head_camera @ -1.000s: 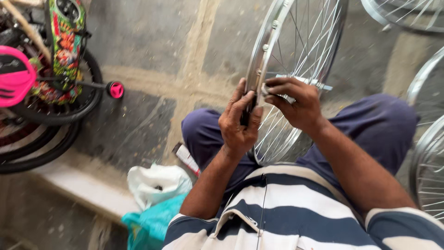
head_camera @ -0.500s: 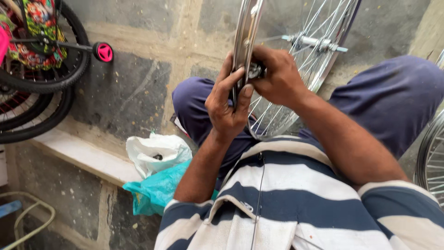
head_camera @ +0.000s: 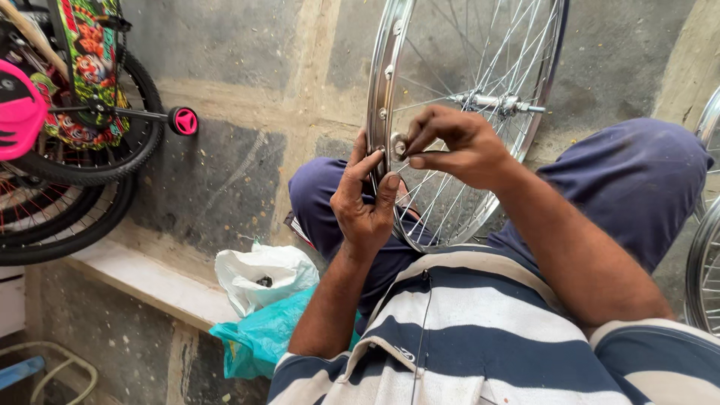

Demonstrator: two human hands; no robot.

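A bare silver bicycle wheel [head_camera: 384, 67] with thin spokes and a hub axle [head_camera: 491, 100] stands upright between my knees. My left hand [head_camera: 365, 204] grips the near side of its rim, thumb and fingers wrapped around the metal. My right hand [head_camera: 457, 144] reaches over the rim from the right and pinches a small silver part [head_camera: 397, 144] against the rim's inner face, just above my left fingers. I sit in dark blue trousers and a blue and white striped shirt.
A child's bicycle with black tyres [head_camera: 112, 161], a pink pedal [head_camera: 184, 120] and a colourful frame leans at the left. A white bag [head_camera: 259, 274] and a teal bag [head_camera: 262, 337] lie on a stone step. More silver rims [head_camera: 701, 270] stand at the right edge.
The view has shifted, so the wheel sits higher and more open. My right hand has moved from covering the rim to pinching a small part on its inner face. My left hand keeps its grip.
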